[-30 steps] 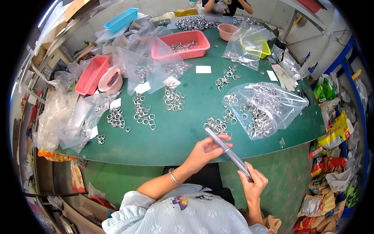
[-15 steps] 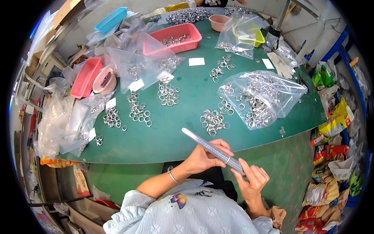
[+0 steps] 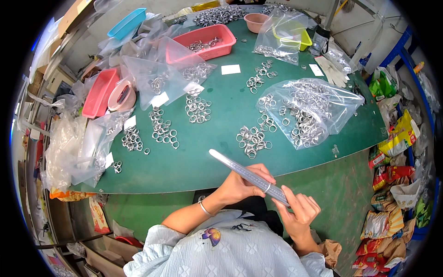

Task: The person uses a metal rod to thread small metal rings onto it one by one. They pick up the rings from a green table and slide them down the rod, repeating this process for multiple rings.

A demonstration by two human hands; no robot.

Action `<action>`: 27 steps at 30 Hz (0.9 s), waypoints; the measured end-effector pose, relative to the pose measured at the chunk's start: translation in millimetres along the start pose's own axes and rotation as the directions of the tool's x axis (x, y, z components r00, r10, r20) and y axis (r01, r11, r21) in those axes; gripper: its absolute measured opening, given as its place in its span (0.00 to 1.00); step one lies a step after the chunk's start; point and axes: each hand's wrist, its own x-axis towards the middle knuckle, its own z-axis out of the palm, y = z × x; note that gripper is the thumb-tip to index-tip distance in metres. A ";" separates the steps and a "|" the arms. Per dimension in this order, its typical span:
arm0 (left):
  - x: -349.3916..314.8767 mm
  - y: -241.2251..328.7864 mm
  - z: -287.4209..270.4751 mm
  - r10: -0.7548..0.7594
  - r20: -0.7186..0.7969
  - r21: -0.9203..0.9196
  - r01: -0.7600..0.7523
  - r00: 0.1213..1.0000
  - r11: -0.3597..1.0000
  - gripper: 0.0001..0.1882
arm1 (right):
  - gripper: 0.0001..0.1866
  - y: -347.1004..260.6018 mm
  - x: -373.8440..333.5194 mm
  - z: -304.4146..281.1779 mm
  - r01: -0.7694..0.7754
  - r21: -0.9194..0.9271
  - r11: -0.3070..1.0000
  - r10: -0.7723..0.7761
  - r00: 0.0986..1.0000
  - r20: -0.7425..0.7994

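Note:
A grey ring mandrel (image 3: pixel 230 165) with fine scale marks slants over the table's near edge, its narrow tip pointing up and left. One silver ring (image 3: pixel 267 188) sits around it, toward the thick end. My left hand (image 3: pixel 237 187) is closed about the mandrel's middle, thumb and fingers beside the ring. At the thick end, my right hand (image 3: pixel 297 211) grips it between thumb and fingers. Beyond my hands lies a loose pile of silver rings (image 3: pixel 253 143). Right of it, a clear plastic bag (image 3: pixel 344 108) holds many more rings.
Smaller ring piles (image 3: pixel 198 111) lie at left on the green table (image 3: pixel 217 124), beside white paper slips (image 3: pixel 230 69) and plastic bags. A pink basket (image 3: pixel 224 48), a red basket (image 3: pixel 99 94) and a blue tray (image 3: pixel 127 23) stand farther back. Filled packets (image 3: pixel 399 134) line the right shelf.
The mandrel's tip has shifted slightly left and up in the picture. Both hands keep their grip, and the ring stays on the mandrel. The view has moved a little.

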 end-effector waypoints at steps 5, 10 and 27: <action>-2.6 -2.8 -1.1 0.024 -0.024 -0.002 -0.024 0.999 1.000 0.16 | 0.19 -0.4 0.9 2.0 -0.005 0.003 1.000 0.005 1.000 0.015; -4.6 -10.3 -3.8 0.045 -0.068 -0.073 -0.050 0.997 0.996 0.14 | 0.20 2.1 0.5 9.6 -0.050 0.022 0.999 0.048 0.997 0.053; 153.9 -45.0 -174.2 0.408 -0.405 0.869 0.206 0.818 0.450 0.20 | 0.16 39.5 -25.6 22.9 -0.381 0.005 0.924 0.380 0.923 0.062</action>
